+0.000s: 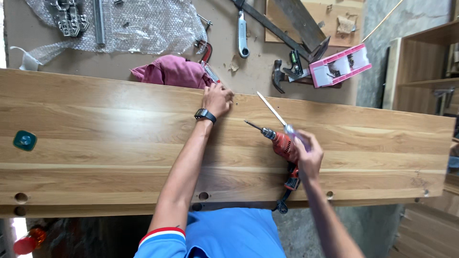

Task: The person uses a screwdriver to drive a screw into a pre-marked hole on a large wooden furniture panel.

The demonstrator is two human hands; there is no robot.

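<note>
While its fingers blur over the handle, the right hand [308,155] clamps a screwdriver [277,116], shaft pointing away, above a red drill [282,143] lying on the wooden panel [95,143]. With arm outstretched, the left hand [217,99] presses fingers-down at the panel's far edge, half hiding a pink cloth [172,70] on the counter [248,71].

A woodworking shop: a long wooden board [119,138] on the bench, a drill [282,143], a hammer [279,76] and a wrench [243,36] (wooden shelves alongside)
</note>
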